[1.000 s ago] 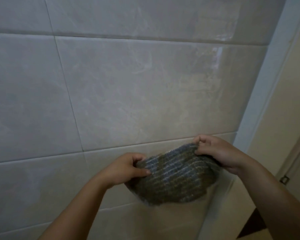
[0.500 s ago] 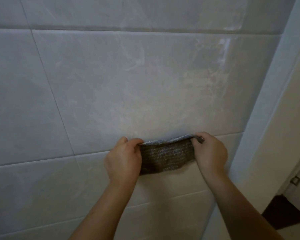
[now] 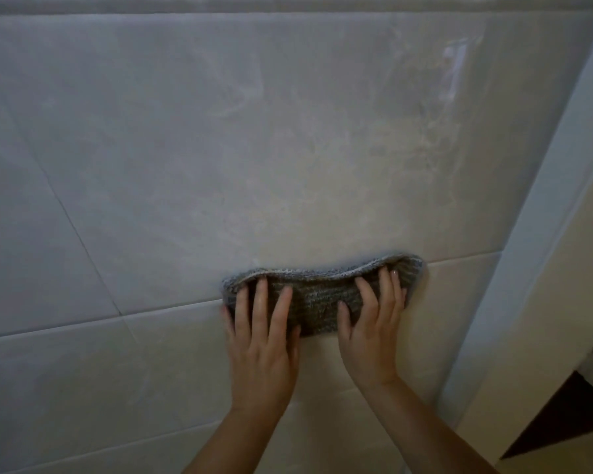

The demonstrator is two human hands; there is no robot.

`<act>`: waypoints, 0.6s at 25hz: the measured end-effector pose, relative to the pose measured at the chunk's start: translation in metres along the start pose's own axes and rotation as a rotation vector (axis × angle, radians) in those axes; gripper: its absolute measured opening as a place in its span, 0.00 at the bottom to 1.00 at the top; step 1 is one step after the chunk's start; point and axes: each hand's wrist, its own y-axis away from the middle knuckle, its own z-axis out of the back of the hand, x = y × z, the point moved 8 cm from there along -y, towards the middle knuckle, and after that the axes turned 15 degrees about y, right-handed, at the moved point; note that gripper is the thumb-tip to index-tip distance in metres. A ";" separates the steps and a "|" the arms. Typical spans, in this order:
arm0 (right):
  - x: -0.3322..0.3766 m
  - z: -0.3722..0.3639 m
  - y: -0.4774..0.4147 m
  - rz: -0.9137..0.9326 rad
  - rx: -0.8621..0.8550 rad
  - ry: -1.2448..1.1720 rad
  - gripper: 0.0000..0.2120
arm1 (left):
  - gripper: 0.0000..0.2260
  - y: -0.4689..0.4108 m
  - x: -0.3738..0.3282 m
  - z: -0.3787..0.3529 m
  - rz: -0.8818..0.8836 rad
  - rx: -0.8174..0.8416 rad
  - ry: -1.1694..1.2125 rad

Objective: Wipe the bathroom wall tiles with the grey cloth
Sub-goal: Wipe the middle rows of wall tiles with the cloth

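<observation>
head view faces the wall tiles (image 3: 220, 148) closely, angled upward.

**Hands: both flat, side by side, thumbs inward**

Left hand (image 3: 261, 340): back toward camera, fingers (image 3: 259, 302) straight, spread, pointing up. Fingers press flat on the grey cloth (image 3: 317, 299). Thumb lies on the inner side, toward the other hand.

Right hand (image 3: 370, 333): same pose. Fingers (image 3: 386, 289) straight, slightly fanned, leaning a little right, pressing flat on the cloth's right half. Thumb points up on the inner side.

Hands near each other, narrow gap between the thumbs, no contact seen.

Left forearm (image 3: 226, 439) comes up from the bottom edge of the view, leaning right. Right forearm (image 3: 435, 429) comes up from bottom right, leaning left. Both bare.
</observation>
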 end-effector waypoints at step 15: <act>-0.031 -0.012 -0.023 -0.160 -0.081 -0.072 0.22 | 0.30 -0.021 -0.023 -0.040 -0.105 0.049 -0.048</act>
